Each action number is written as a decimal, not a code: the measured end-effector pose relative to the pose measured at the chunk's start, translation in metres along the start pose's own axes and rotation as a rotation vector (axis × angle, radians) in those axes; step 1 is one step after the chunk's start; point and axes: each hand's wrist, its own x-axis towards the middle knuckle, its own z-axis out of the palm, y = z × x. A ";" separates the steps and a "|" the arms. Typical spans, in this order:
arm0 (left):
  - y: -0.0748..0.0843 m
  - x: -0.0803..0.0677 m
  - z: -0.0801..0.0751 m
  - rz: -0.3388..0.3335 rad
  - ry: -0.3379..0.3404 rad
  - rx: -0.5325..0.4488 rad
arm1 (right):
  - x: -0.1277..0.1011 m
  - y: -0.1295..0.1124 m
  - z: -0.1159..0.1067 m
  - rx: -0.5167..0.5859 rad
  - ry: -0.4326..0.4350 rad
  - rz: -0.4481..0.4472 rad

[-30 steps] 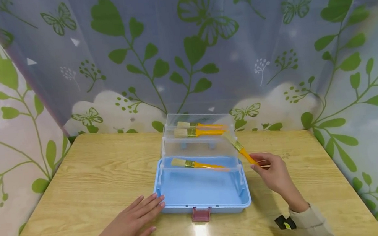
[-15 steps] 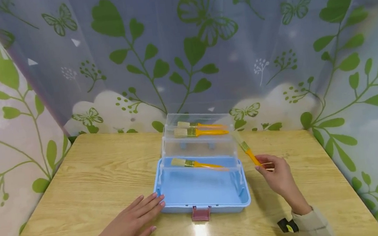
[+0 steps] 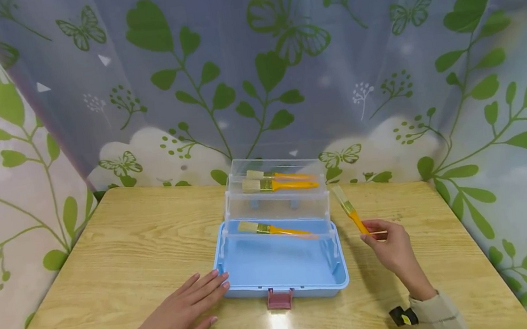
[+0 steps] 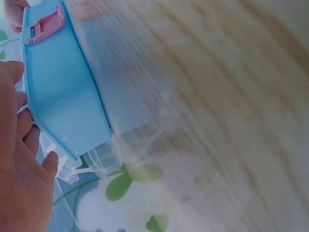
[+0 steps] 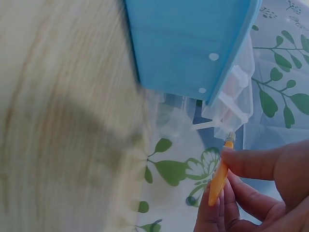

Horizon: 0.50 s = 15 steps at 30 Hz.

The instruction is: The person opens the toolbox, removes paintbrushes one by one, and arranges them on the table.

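My right hand point(image 3: 389, 242) pinches the orange handle of a paintbrush point(image 3: 352, 214) between thumb and fingers, right of the box, bristles pointing up and away. In the right wrist view the thumb presses on the brush handle point(image 5: 219, 179). A light blue box point(image 3: 280, 262) stands with its clear tiered trays raised. My left hand point(image 3: 177, 310) lies with straight fingers, fingertips at the box's front left corner; in the left wrist view they sit along the rim. Two paintbrushes point(image 3: 289, 184) lie in the upper trays and another paintbrush point(image 3: 275, 229) in the lower tray.
A pink latch point(image 3: 280, 298) hangs at the box's front. All of this stands on a wood-grain table point(image 3: 122, 243). Behind rises a curtain point(image 3: 352, 42) printed with leaves and butterflies, and similar cloth covers both sides. A black strap point(image 3: 403, 316) sits at the right cuff.
My right hand has drawn the paintbrush to the right, from over the trays' right end to beside the box. The left hand and the box stay put.
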 end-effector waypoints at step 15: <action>0.002 -0.002 -0.002 0.007 -0.005 -0.001 | -0.002 0.014 0.002 0.002 -0.048 0.060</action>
